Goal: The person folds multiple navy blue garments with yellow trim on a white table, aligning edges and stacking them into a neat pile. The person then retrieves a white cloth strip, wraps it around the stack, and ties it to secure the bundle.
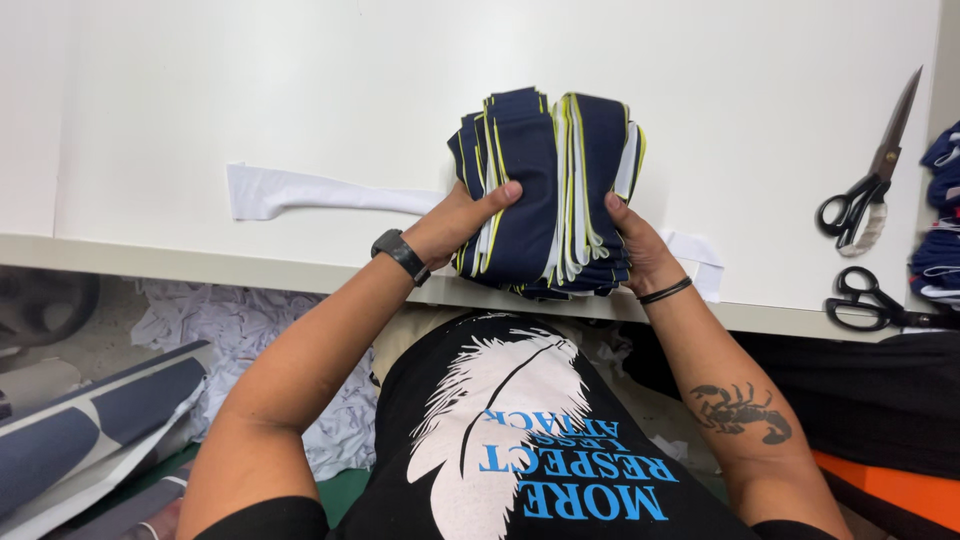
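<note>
Head view: both hands clamped on fat bundle of navy fabric pieces [548,190] with yellow-white edging, sitting at near edge of white table [200,100]. Left hand [455,222] grips left side, thumb over top. Right hand [640,245] squeezes right side, fingers wrapped under. White fabric strip [310,192] underneath. Two pairs of scissors [868,190] well off right.

I see a thick stack of navy fabric pieces [545,190] with yellow-green and white edging, standing on edge at the white table's near edge, layers fanned slightly apart.
</note>
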